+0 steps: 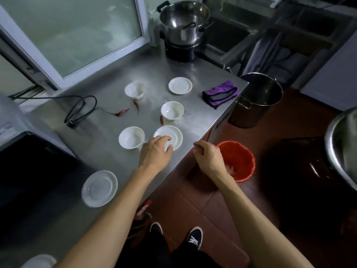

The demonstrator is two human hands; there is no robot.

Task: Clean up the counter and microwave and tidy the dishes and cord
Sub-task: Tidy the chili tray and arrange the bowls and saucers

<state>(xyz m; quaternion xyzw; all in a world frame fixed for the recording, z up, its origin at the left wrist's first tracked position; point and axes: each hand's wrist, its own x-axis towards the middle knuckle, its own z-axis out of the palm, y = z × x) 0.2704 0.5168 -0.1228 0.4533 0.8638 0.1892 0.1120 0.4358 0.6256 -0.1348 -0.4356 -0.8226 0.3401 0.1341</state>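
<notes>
We see a brushed stainless-steel counter, dull grey and smeared with pale streaks, carrying a scatter of glossy white dishes. Our left hand rests on the near rim of a shallow round saucer close to the counter's right edge, fingers curled over the rim and touching it. Just beside the saucer to the left stands a small deep bowl; another bowl stands just behind the saucer, and a third bowl sits farther back. A second saucer lies near the far right, and a third saucer, with a ringed centre, lies near the front edge beside the dark microwave.

Thin, wrinkled dried red chilies lie on the steel between the dishes: one toward the cord, one in front of the far bowl, one against the middle bowl's base. A black power cord lies in a loose loop at the left, well apart from the dishes. A folded purple cloth with dark trim sits at the right edge.

Our right hand hangs off the counter's edge, above a red plastic bucket on the brown tiled floor, fingers loosely curled; we cannot tell whether it holds anything. A shiny steel pot stands at the back on a black burner, and a tall steel stockpot stands on the floor.
</notes>
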